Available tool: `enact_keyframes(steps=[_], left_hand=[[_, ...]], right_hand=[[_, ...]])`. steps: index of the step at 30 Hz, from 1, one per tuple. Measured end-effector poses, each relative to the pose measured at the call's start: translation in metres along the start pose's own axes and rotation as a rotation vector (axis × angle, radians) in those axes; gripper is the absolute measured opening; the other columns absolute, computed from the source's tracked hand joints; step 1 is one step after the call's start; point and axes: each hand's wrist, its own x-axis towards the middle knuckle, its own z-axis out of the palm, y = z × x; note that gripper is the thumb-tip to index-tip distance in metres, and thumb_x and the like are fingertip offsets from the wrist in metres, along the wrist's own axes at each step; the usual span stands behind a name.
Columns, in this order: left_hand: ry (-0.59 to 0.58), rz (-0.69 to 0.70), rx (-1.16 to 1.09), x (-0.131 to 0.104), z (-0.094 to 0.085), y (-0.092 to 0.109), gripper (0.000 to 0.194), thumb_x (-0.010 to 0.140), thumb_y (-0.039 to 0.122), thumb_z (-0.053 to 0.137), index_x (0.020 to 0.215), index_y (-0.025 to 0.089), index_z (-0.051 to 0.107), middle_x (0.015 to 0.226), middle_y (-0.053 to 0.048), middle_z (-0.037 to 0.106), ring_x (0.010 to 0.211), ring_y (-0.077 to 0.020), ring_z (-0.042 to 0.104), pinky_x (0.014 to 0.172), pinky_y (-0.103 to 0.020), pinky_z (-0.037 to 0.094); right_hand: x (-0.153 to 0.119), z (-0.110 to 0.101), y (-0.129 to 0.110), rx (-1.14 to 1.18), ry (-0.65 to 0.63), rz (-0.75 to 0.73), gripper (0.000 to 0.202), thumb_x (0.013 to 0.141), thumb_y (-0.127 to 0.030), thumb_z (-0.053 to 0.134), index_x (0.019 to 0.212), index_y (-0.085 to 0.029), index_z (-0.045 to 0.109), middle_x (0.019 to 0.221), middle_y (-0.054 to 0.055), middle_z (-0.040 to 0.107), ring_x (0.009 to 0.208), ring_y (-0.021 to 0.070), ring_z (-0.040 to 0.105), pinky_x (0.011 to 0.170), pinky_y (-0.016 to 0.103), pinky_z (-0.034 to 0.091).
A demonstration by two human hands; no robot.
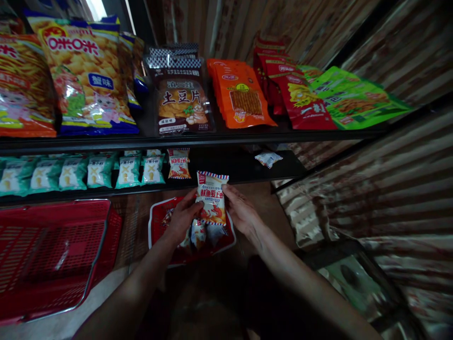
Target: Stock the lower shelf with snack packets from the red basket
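Between my two hands a small white and orange snack bag [213,198] with striped edges is held upright, its printed front facing me. My left hand [184,215] grips its left side, thumb across the front. On its right edge, the fingers of my right hand [240,208] are closed, partly hidden behind the bag. Below them a small red basket [229,243] with a white rim contains several similar bags, partly covered by my hands. A matching snack bag [179,164] stands on the lower shelf just beyond, and another bag [268,158] lies flat farther right.
Several teal snack bags [99,171] line the lower shelf [230,172] at left. The black upper shelf [198,138] overhangs it, carrying larger bags such as a brown potato-chip bag [182,97]. A big red basket [53,255] is at left; corrugated wall [396,189] at right.
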Motion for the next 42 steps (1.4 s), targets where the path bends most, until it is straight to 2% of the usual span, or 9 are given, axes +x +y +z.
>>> enact_keyframes(steps=[5,13,18,21,24,29,34,39,42], left_hand=[[-0.028,-0.015,0.013,0.002,-0.002,-0.004,0.056,0.068,0.025,0.071,0.123,0.023,0.061,0.109,-0.006,0.070,0.096,-0.0230,0.065,0.089,-0.037,0.048],[-0.096,-0.021,-0.007,-0.005,-0.004,0.000,0.056,0.071,0.029,0.073,0.125,0.024,0.058,0.121,-0.008,0.065,0.103,-0.0249,0.063,0.087,-0.038,0.049],[-0.111,-0.086,0.055,-0.007,-0.005,-0.003,0.042,0.067,0.033,0.077,0.103,0.015,0.068,0.102,-0.010,0.070,0.084,-0.0205,0.065,0.075,-0.033,0.052],[-0.044,-0.078,0.026,-0.003,-0.009,-0.008,0.033,0.064,0.038,0.078,0.085,0.013,0.070,0.087,-0.007,0.070,0.074,-0.0173,0.064,0.072,-0.032,0.053],[0.069,-0.037,-0.055,0.002,-0.014,-0.008,0.033,0.060,0.036,0.081,0.082,0.015,0.068,0.083,-0.004,0.069,0.072,-0.0155,0.064,0.075,-0.033,0.052],[0.127,0.022,-0.098,0.004,-0.018,-0.002,0.036,0.060,0.033,0.080,0.089,0.017,0.067,0.085,-0.003,0.068,0.077,-0.0150,0.063,0.077,-0.031,0.051],[0.076,-0.009,-0.037,0.002,-0.016,-0.005,0.038,0.064,0.032,0.076,0.097,0.018,0.067,0.099,-0.007,0.070,0.090,-0.0217,0.065,0.082,-0.036,0.051],[0.245,0.118,0.055,0.001,-0.017,-0.002,0.061,0.067,0.027,0.075,0.125,0.029,0.055,0.126,-0.007,0.061,0.112,-0.0252,0.058,0.095,-0.040,0.045],[0.246,0.172,0.050,-0.002,-0.016,0.002,0.059,0.070,0.028,0.074,0.126,0.030,0.056,0.132,-0.007,0.057,0.120,-0.0258,0.054,0.099,-0.038,0.042]], right_hand=[[0.009,-0.004,-0.001,-0.013,0.051,-0.002,0.028,0.059,-0.024,0.083,0.080,-0.019,0.065,0.070,-0.001,0.071,0.062,0.0129,0.063,0.064,0.026,0.053],[0.013,0.001,-0.001,-0.015,0.082,-0.064,0.015,0.064,-0.021,0.077,0.072,-0.020,0.064,0.065,-0.002,0.070,0.059,0.0144,0.062,0.063,0.030,0.053],[0.024,-0.004,-0.001,0.016,0.167,-0.076,0.011,0.069,-0.018,0.073,0.070,-0.020,0.063,0.068,-0.004,0.069,0.060,0.0110,0.060,0.063,0.025,0.050],[0.024,-0.004,-0.001,-0.038,0.165,-0.004,0.014,0.073,-0.031,0.072,0.076,-0.021,0.064,0.071,-0.002,0.069,0.064,0.0129,0.060,0.061,0.026,0.050],[0.016,-0.002,0.003,-0.101,0.143,0.097,0.022,0.071,-0.040,0.074,0.080,-0.021,0.064,0.076,0.000,0.069,0.068,0.0140,0.062,0.063,0.028,0.052],[0.001,0.003,0.015,-0.125,0.031,0.145,0.021,0.064,-0.021,0.079,0.078,-0.019,0.064,0.077,0.000,0.071,0.067,0.0131,0.065,0.067,0.028,0.054],[-0.002,0.004,0.022,-0.134,-0.006,0.029,0.028,0.057,-0.016,0.081,0.081,-0.018,0.066,0.081,0.001,0.071,0.072,0.0126,0.066,0.068,0.025,0.054],[0.003,0.004,0.023,-0.254,0.068,-0.163,0.034,0.057,-0.024,0.079,0.089,-0.021,0.067,0.081,-0.002,0.071,0.068,0.0125,0.064,0.064,0.024,0.051],[0.005,0.002,0.025,-0.357,0.071,-0.286,0.035,0.060,-0.029,0.077,0.093,-0.022,0.068,0.087,-0.002,0.071,0.073,0.0138,0.063,0.069,0.026,0.051]])
